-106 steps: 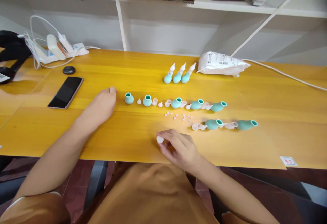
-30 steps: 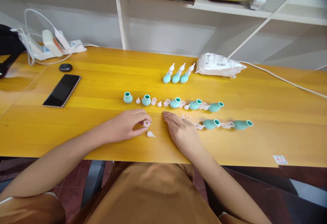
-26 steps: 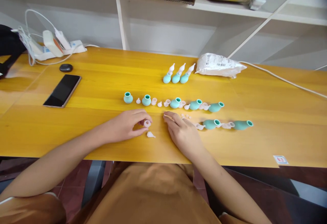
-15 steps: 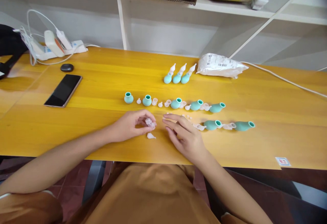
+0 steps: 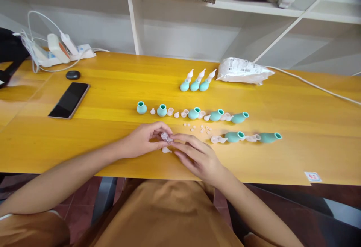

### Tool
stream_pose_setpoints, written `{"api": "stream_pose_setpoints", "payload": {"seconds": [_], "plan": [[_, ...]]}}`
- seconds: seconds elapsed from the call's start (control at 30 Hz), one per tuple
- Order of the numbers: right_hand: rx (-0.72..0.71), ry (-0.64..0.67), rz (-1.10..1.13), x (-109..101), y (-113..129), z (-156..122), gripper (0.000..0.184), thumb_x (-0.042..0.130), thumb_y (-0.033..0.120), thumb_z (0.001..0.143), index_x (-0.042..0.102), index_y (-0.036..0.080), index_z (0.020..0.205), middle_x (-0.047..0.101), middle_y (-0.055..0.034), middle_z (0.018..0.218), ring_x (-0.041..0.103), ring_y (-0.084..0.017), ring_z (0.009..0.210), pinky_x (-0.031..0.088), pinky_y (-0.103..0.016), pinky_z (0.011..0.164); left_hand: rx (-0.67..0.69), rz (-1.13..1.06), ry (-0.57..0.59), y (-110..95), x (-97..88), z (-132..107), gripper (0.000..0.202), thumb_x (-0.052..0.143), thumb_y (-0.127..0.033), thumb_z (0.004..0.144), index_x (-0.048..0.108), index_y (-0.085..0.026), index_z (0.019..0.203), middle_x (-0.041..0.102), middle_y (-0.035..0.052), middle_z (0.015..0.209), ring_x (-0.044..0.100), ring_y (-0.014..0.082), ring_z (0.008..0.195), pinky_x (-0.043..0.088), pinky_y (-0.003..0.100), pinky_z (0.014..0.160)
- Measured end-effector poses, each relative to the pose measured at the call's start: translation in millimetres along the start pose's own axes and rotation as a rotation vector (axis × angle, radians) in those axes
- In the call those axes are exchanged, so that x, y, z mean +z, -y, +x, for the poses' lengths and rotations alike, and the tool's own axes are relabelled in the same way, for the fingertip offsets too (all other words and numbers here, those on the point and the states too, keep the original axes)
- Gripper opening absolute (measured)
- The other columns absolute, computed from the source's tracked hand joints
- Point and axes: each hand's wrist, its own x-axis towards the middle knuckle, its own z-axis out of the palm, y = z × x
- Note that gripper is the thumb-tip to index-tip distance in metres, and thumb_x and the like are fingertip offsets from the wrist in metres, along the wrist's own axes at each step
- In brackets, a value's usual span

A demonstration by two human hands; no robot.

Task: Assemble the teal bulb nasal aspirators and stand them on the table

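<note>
My left hand [image 5: 142,140] pinches a small clear plastic cup piece [image 5: 164,137] just above the yellow table [image 5: 113,100]. My right hand [image 5: 196,156] meets it from the right, thumb and forefinger pressed together at the piece; anything between them is too small to see. A clear cone tip [image 5: 166,150] lies on the table right under both hands. Beyond them runs a row of teal rubber bulbs [image 5: 194,113] mixed with clear tips, and several tiny pale discs [image 5: 197,128] are scattered nearby. Three assembled bulbs with tips [image 5: 196,82] lie further back.
Two more teal bulbs [image 5: 251,137] lie to the right. A white plastic bag [image 5: 242,71] and a cable sit at the back right. A black phone [image 5: 69,99], a small black case [image 5: 73,75] and a power strip with chargers [image 5: 59,49] are at the left. Shelving stands behind.
My left hand picked the clear cup piece off the table and turned it. My right hand left the scattered discs and moved left to meet it at the piece.
</note>
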Motion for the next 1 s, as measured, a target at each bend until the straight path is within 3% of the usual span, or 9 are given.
{"api": "stream_pose_setpoints", "payload": {"seconds": [0.2, 0.5, 0.83, 0.93, 1.0], "plan": [[-0.011, 0.015, -0.04, -0.1, -0.2, 0.6, 0.057, 0.066, 0.005, 0.107, 0.058, 0.024, 0.16, 0.07, -0.0157, 0.15, 0.072, -0.026, 0.141, 0.066, -0.044, 0.115, -0.007, -0.006, 0.013, -2.1, 0.0, 0.3, 0.023, 0.08, -0.029, 0.099, 0.069, -0.021, 0.116, 0.078, 0.0031, 0.108, 0.076, 0.017, 0.103, 0.06, 0.034, 0.097], [0.008, 0.085, -0.046, -2.3, 2.3, -2.4, 0.069, 0.064, 0.011, 0.109, 0.043, 0.029, 0.172, 0.063, -0.0158, 0.161, 0.066, -0.029, 0.149, 0.065, -0.049, 0.118, -0.074, -0.145, 0.02, -2.2, 0.3, 0.0, 0.028, 0.085, -0.03, 0.096, 0.067, -0.021, 0.115, 0.077, 0.003, 0.108, 0.075, 0.016, 0.102, 0.059, 0.032, 0.096], [-0.028, 0.087, -0.098, -2.0, 1.4, -1.4, 0.068, 0.064, 0.01, 0.108, 0.044, 0.025, 0.171, 0.062, -0.0179, 0.163, 0.065, -0.028, 0.15, 0.065, -0.047, 0.118, -0.059, -0.232, 0.03, -1.8, -1.7, 1.4, 0.031, 0.088, -0.027, 0.094, 0.066, -0.019, 0.115, 0.078, 0.0019, 0.105, 0.074, 0.0139, 0.098, 0.057, 0.029, 0.093], [-0.033, 0.089, -0.133, -2.4, 2.2, -2.0, 0.064, 0.063, 0.01, 0.108, 0.048, 0.027, 0.168, 0.061, -0.0173, 0.164, 0.07, -0.029, 0.143, 0.068, -0.046, 0.113, -0.062, -0.227, 0.022, -1.8, -2.7, 0.8, 0.032, 0.088, -0.028, 0.094, 0.067, -0.02, 0.116, 0.079, 0.0026, 0.107, 0.075, 0.0145, 0.1, 0.057, 0.03, 0.094], [-0.033, 0.087, -0.146, -2.5, 2.6, -2.5, 0.061, 0.062, 0.01, 0.108, 0.051, 0.027, 0.166, 0.061, -0.0179, 0.164, 0.079, -0.026, 0.127, 0.071, -0.044, 0.105, -0.068, -0.222, 0.021, -2.1, -3.2, 0.4, 0.033, 0.088, -0.029, 0.094, 0.067, -0.02, 0.117, 0.079, 0.0029, 0.108, 0.075, 0.015, 0.102, 0.057, 0.03, 0.094]]}}
